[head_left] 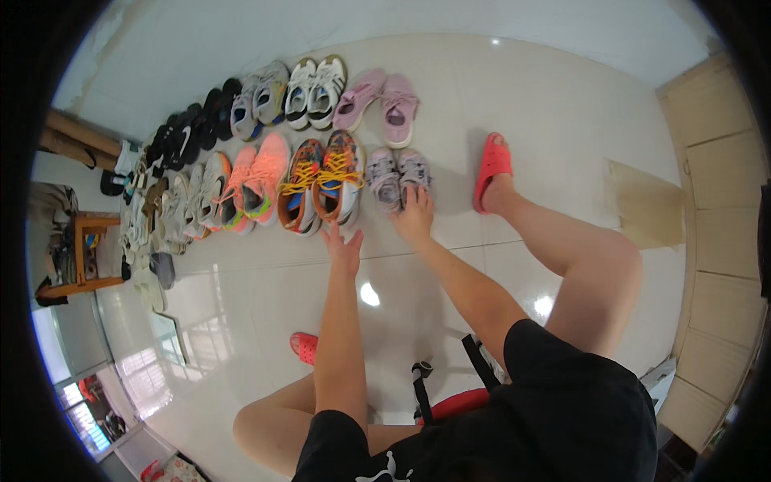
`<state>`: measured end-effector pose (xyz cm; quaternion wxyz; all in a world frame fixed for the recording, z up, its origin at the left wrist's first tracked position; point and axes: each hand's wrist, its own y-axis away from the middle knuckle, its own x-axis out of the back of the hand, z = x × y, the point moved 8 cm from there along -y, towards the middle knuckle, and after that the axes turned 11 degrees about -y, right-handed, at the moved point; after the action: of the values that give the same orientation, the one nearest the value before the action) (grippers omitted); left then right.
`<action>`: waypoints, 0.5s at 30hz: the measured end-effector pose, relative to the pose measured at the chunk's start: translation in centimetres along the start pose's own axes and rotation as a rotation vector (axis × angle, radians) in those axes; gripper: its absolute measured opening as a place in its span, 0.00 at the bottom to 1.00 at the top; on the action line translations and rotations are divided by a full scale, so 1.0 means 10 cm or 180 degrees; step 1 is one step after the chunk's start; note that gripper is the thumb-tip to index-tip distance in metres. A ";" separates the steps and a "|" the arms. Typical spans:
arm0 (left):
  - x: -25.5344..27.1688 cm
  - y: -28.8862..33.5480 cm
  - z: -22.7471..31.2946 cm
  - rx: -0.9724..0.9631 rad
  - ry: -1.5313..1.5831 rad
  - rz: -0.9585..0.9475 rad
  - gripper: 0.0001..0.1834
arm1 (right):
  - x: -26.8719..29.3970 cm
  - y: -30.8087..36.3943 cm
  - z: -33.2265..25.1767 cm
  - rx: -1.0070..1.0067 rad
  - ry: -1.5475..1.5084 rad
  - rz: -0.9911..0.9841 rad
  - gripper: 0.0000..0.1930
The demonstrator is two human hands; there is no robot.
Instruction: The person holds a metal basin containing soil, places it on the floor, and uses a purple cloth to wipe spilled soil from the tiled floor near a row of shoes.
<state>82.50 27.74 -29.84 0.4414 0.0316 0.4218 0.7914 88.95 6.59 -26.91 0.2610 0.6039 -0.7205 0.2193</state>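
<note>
At the right end of the front row of shoes, a pair of small greyish-lilac sneakers (385, 181) stands with toes pointing away from me. My right hand (415, 215) reaches to their heel ends. Its fingers curl over the opening of the right-hand shoe, and the thumb sits by the heel of the other. My left hand (344, 247) hovers behind the heels of the multicoloured sneakers (340, 181) with yellow laces. Its fingers are spread and nothing is in them. Whether its fingertips touch the heel I cannot tell.
Coral-pink sneakers (267, 181) and several other pairs continue leftward. Behind them runs a second row, with pink shoes (399, 112) at its right end. I wear red slippers (491, 165). A wooden shelf (80, 251) stands left, cardboard boxes (727, 241) right.
</note>
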 end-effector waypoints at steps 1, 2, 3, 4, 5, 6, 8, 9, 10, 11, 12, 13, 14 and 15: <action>0.00 0.16 -0.06 0.0066 0.0041 0.0056 0.51 | 0.14 0.09 0.00 0.0026 -0.0099 0.0106 0.41; -0.05 0.33 -0.15 0.0066 0.0078 -0.0002 0.51 | 0.29 0.20 0.02 0.0050 -0.0194 0.0211 0.37; -0.11 0.49 -0.23 0.0035 0.0109 -0.0058 0.50 | 0.44 0.33 -0.01 0.0094 -0.0317 0.0318 0.34; -0.13 0.65 -0.31 0.0001 0.0129 -0.0101 0.50 | 0.58 0.48 -0.06 0.0131 -0.0455 0.0417 0.30; -0.18 0.82 -0.39 -0.0010 0.0283 -0.0293 0.49 | 0.69 0.64 -0.08 0.0047 -0.0725 0.0405 0.28; -0.24 1.00 -0.42 -0.0042 0.0437 -0.0496 0.48 | 0.83 0.80 -0.15 -0.0010 -0.1013 0.0395 0.27; -0.47 1.43 -0.46 -0.0179 0.0435 -0.0663 0.47 | 1.16 1.12 -0.26 -0.0091 -0.1482 0.0461 0.24; -0.67 1.77 -0.45 -0.0297 0.0299 -0.0654 0.46 | 1.41 1.29 -0.35 -0.0095 -0.1651 0.0565 0.22; -0.78 2.06 -0.45 -0.0412 0.0164 -0.0634 0.46 | 1.62 1.46 -0.42 -0.0104 -0.1820 0.0659 0.21; -0.85 2.23 -0.46 -0.0466 0.0228 -0.0756 0.46 | 1.77 1.58 -0.52 -0.0144 -0.2008 0.0601 0.20; -0.91 2.39 -0.40 -0.0559 0.0308 -0.0893 0.45 | 1.94 1.67 -0.69 -0.0135 -0.2212 0.0538 0.19; -0.91 2.50 -0.40 -0.0620 0.0369 -0.0994 0.45 | 2.07 1.81 -0.80 -0.0167 -0.2414 0.0450 0.18; -0.94 2.60 -0.41 -0.0608 0.0398 -0.1147 0.44 | 2.26 1.91 -0.91 -0.0135 -0.2485 0.0495 0.17; -1.00 2.72 -0.41 -0.0588 0.0406 -0.1270 0.44 | 2.42 1.98 -0.97 -0.0131 -0.2571 0.0522 0.16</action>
<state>68.55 10.94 -10.35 0.5626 -0.1432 0.3724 0.7241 67.28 -2.11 -3.97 -0.0490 0.5767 -0.8149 -0.0298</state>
